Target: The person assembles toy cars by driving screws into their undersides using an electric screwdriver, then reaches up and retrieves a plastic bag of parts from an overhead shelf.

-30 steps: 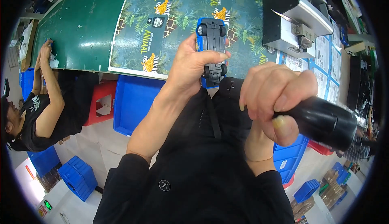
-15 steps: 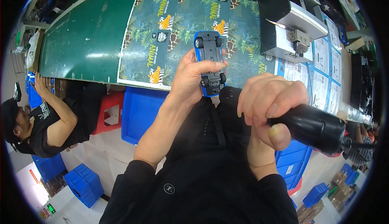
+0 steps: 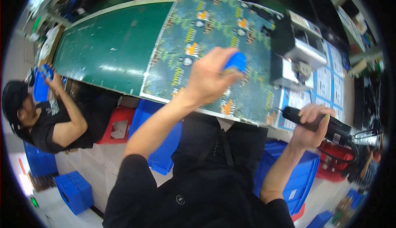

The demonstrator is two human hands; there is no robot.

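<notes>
Trouble, as I judge it from my distant place, could come first to the toy car (image 3: pixel 237 62): it is held by thumb and fingertips of the left hand (image 3: pixel 212 77), so a loose pinch might let it slide and knock on the printed sheet (image 3: pixel 258 92) that covers the surface (image 3: pixel 111 46). Only a blue part of it shows, blurred, above the sheet; I cannot tell if it touches. Second, the thin tip of the screwdriver (image 3: pixel 339 131) points left, toward the sheet's near edge, so a careless swing could scratch the sheet, and the cable (image 3: pixel 354 153) behind could catch and pull the tool aside. About the pose: my left forearm (image 3: pixel 159 118) reaches forward and to the right, the back of the hand mostly upward, the fingers closed around the car. My right forearm (image 3: pixel 280 170) rises with bent elbow; the right hand (image 3: pixel 311 125) wraps the black tool body, near the black-and-white machine (image 3: pixel 286 71) but apart from it.
</notes>
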